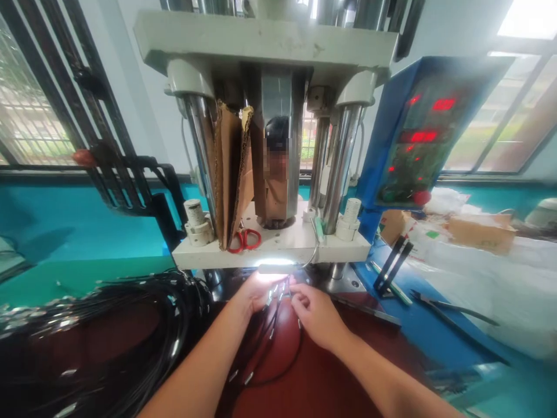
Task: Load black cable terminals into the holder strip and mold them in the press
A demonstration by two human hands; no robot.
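Observation:
My left hand (256,291) is beneath the bright work lamp (278,268) at the press's front. Its fingers are closed around several thin black cables (275,316) with silver metal ends, though glare washes out the fingertips. Close beside it on the right, my right hand (312,310) is curled, thumb and forefinger pinched at the end of a black cable; the exact grip is too small to see. The cables hang down and loop over the dark red tabletop (278,395). Both hands sit just below the white press plate (278,253).
A large heap of black cables (174,325) lies at the left. Red-handled scissors (246,239) and folded cardboard (230,174) rest on the press plate between steel columns. To the right are a blue control box (404,139), dark pliers (448,305) and white bags (513,278).

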